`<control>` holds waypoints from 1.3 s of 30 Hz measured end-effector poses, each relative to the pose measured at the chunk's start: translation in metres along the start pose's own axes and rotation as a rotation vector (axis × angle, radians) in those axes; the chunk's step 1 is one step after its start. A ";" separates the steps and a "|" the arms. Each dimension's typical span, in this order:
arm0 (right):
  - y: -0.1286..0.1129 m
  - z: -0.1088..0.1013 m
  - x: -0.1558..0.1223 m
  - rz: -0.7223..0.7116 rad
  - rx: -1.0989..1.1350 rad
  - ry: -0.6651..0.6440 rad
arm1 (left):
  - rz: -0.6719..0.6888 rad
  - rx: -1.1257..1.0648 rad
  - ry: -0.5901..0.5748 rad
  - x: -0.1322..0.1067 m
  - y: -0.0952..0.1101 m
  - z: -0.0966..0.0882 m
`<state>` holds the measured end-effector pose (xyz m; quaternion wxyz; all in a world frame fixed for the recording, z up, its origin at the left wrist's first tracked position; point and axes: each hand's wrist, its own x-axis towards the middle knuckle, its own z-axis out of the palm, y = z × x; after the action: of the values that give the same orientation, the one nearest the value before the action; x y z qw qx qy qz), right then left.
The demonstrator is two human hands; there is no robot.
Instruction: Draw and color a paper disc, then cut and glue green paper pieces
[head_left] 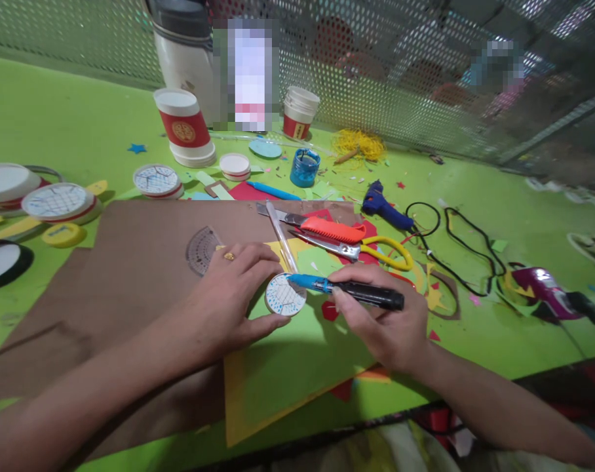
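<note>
My right hand (386, 321) grips a marker pen (366, 294) with a black barrel and a blue front end. Its tip meets the upper right of a small round white disc (284, 298), which bears dark lines and blue dots. My left hand (233, 288), a ring on one finger, holds the disc between thumb and fingers at its left and lower edge. Under the disc lies green paper (297, 367) over a yellow sheet (232, 413). Just beyond are a clear glue stick (280, 236), an orange utility knife (331, 228) and yellow-handled scissors (386, 252).
Brown cardboard (145, 249) carries a protractor (202, 250). At left lie larger patterned lids (61, 200). Toward the back stand a paper cup (182, 128), stacked cups (300, 111) and a blue paint jar (305, 168). A blue glue gun (386, 206) trails its black cord on the right.
</note>
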<state>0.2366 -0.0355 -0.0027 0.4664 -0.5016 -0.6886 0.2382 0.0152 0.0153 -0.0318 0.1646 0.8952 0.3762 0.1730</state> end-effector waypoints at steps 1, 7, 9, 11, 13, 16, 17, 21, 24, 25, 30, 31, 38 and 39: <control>0.000 0.000 0.000 0.006 0.000 -0.001 | -0.002 -0.001 -0.001 0.000 0.000 0.000; -0.003 0.000 0.001 0.016 0.003 -0.023 | -0.005 0.001 -0.014 0.000 0.000 -0.001; -0.004 0.000 0.001 0.010 0.001 -0.026 | -0.003 -0.003 -0.008 0.000 0.000 -0.001; -0.004 0.000 0.001 0.004 -0.001 -0.028 | 0.000 -0.008 0.009 0.000 0.000 0.000; -0.004 0.000 0.001 0.005 0.001 -0.035 | 0.003 -0.010 0.024 -0.001 -0.001 0.002; -0.003 0.001 0.002 0.018 -0.001 -0.062 | 0.001 -0.009 0.026 -0.001 0.000 0.003; -0.004 0.001 0.003 0.022 -0.003 -0.067 | 0.000 -0.009 0.025 -0.001 -0.001 0.003; -0.004 -0.001 0.002 0.016 -0.011 -0.053 | 0.015 0.001 0.034 -0.001 -0.003 0.004; -0.003 -0.002 0.001 0.011 -0.006 -0.016 | 0.032 0.004 0.045 -0.001 -0.005 0.005; -0.003 -0.002 0.000 0.013 -0.002 -0.005 | 0.031 0.005 0.044 -0.001 -0.006 0.006; -0.001 -0.001 0.001 -0.008 0.013 0.007 | 0.033 0.003 0.037 -0.002 -0.005 0.004; -0.002 -0.001 0.001 -0.017 0.010 0.008 | 0.036 0.004 0.039 -0.002 -0.005 0.004; -0.005 -0.001 0.001 -0.058 -0.008 -0.010 | 0.038 -0.002 0.043 -0.002 -0.004 0.005; -0.004 -0.002 0.001 -0.055 -0.004 -0.008 | 0.041 -0.002 0.042 -0.001 -0.004 0.005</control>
<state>0.2361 -0.0365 0.0017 0.4691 -0.4822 -0.7045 0.2261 0.0136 0.0163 -0.0382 0.1540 0.8987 0.3610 0.1955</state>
